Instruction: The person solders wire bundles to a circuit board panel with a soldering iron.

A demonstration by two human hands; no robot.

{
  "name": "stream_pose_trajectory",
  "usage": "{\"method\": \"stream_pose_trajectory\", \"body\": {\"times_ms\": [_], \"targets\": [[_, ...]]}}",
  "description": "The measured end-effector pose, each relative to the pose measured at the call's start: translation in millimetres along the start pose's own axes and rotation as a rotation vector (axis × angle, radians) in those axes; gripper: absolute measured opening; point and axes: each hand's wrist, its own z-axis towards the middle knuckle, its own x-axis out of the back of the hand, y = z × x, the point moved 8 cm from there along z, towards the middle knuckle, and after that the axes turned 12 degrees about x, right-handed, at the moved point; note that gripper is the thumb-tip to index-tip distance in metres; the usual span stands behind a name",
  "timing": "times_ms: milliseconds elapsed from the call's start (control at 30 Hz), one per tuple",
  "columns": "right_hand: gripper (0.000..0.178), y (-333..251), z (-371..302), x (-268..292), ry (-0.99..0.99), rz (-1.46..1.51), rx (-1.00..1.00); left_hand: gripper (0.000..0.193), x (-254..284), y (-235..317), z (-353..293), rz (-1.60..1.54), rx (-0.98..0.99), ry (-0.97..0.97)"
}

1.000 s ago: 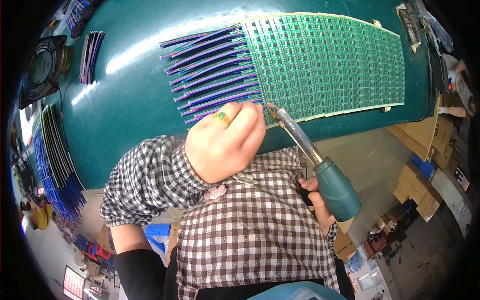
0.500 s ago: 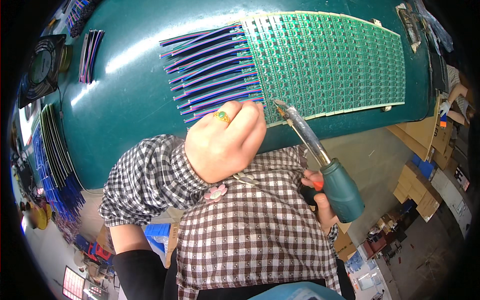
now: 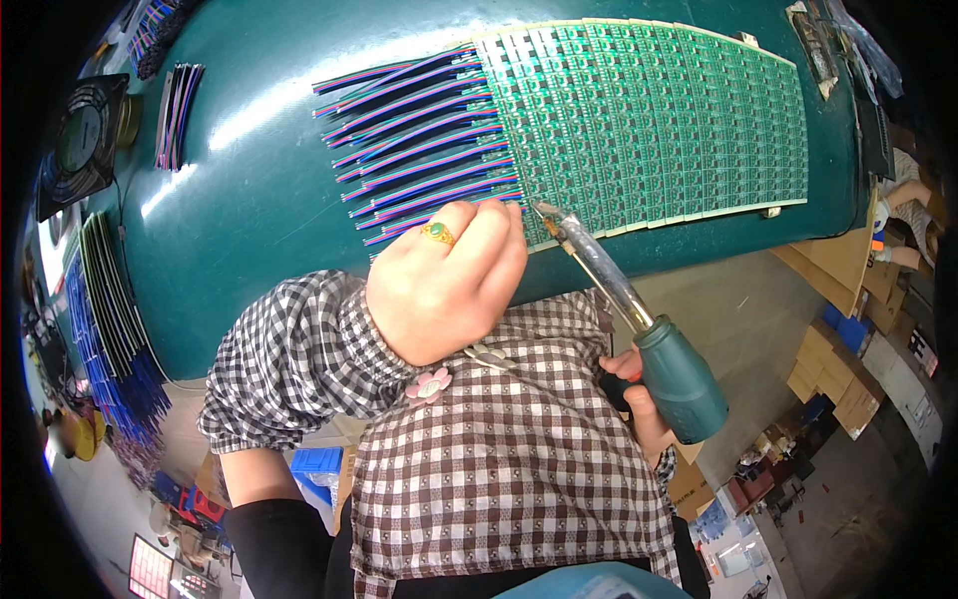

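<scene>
My left hand (image 3: 444,285), with a green-stoned ring, is closed at the lower left corner of a green circuit board panel (image 3: 659,120). Its fingertips are hidden beneath it, and a thin ribbon wire runs in under the hand from the left. More multicoloured ribbon wires (image 3: 429,145) lie in a row, their right ends at the panel's left edge. My right hand (image 3: 644,404) is wrapped round the dark green handle of a soldering iron (image 3: 684,379). The iron's metal tip points up and left, close to the panel edge beside my left fingers; contact cannot be made out.
A black fan (image 3: 85,145) stands at the table's left side. Near it lies a small bundle of wires (image 3: 180,118); a large blue-and-black wire bundle (image 3: 115,329) hangs over the left edge. Cardboard boxes (image 3: 833,374) and another person's arm (image 3: 903,200) are at the right.
The soldering iron's tip has shifted slightly left, toward my left fingers. The board panel and wires appear a little further left; my left hand keeps nearly the same pose.
</scene>
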Motion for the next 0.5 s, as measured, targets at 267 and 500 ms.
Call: {"method": "stream_pose_trajectory", "body": {"times_ms": [267,500], "targets": [[0.055,0.9,-1.4,-0.6,-0.036,-0.042,-0.017,0.035,-0.6,0.9,1.3,0.015,-0.001,-0.004],[0.055,3.5,-2.1,0.0,-0.021,-0.043,-0.018,0.034,-1.2,0.8,1.2,0.023,0.008,-0.018]]}}
